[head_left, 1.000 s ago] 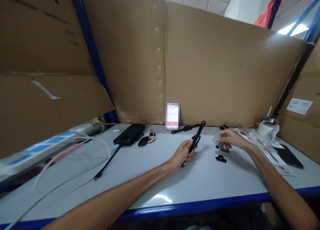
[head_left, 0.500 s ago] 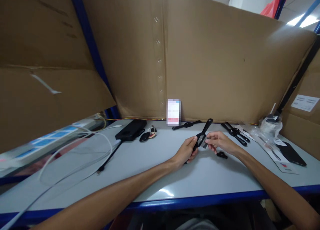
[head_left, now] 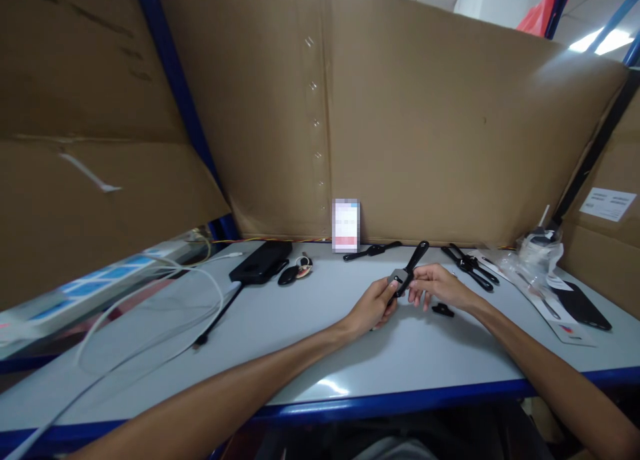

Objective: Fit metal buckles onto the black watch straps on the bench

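Note:
My left hand (head_left: 374, 305) is closed around the lower end of a long black strap-like part (head_left: 413, 263) that sticks up and to the right above the grey tabletop (head_left: 310, 340). A small grey square piece (head_left: 399, 276) sits against that part where my hands meet. My right hand (head_left: 436, 285) pinches the grey piece and the part from the right side. A small black clip (head_left: 442, 309) lies on the table just below my right hand.
Along the cardboard back wall (head_left: 425, 133) lie more black straps (head_left: 470, 265), a black strap with a round body (head_left: 371, 251), a key fob (head_left: 295, 272), a black box (head_left: 261, 261) and a small card (head_left: 346, 225). Plastic bags (head_left: 537, 253) and a dark phone (head_left: 580, 305) sit right; white cables (head_left: 150, 313) left.
My right hand left the spot by the small clip on the right, carried the grey piece to the black part in my left hand and now presses it there.

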A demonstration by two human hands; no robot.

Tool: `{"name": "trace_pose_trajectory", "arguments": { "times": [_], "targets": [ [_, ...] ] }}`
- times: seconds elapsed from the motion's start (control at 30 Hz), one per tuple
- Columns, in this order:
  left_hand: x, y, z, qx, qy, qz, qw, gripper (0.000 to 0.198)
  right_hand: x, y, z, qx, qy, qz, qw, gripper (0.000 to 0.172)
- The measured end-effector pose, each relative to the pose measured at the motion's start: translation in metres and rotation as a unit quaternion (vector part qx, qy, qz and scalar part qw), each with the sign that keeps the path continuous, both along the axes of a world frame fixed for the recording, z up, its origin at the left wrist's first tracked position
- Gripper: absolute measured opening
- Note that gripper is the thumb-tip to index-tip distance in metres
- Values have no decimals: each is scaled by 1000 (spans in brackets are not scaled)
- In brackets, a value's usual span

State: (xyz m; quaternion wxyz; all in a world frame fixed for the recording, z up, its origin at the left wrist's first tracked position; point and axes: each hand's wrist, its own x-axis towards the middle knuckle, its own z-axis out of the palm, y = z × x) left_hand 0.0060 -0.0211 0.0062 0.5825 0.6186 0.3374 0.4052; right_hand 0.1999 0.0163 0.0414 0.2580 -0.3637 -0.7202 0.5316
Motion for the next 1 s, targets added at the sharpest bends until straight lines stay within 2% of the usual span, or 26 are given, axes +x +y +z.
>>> {"name": "trace_pose_trajectory", "arguments": {
  "times": [0.3,0.53,0.63,0.7,0.77,0.87,0.93,1.0],
  "targets": [
    [1,-3,4,-3,3,-6,1000,41,0,2,-1,41,-10,-13,999,26],
    [0,-1,2,-30,-5,-10,999,32,-1,4,-5,41,-18,-20,999,24],
    [0,-3,3,-49,-12,-11,999,29,3,7,0,54,-39,-28,997,27],
    [0,-5,5,-69,-20,-6,997,28,12,12,8,96,-64,-70,991,29],
    [0,-8,8,-86,-24,1,996,28,28,18,18,173,-100,-146,969,30],
    [-1,-10,10,-102,-17,9,995,28,60,26,29,308,-227,-236,893,27],
    [-2,-10,11,-107,-9,10,994,28,79,30,32,342,-337,-247,842,24],
    [-2,-10,11,-107,1,13,994,27,91,33,30,326,-416,-233,816,19]
  ]
}}
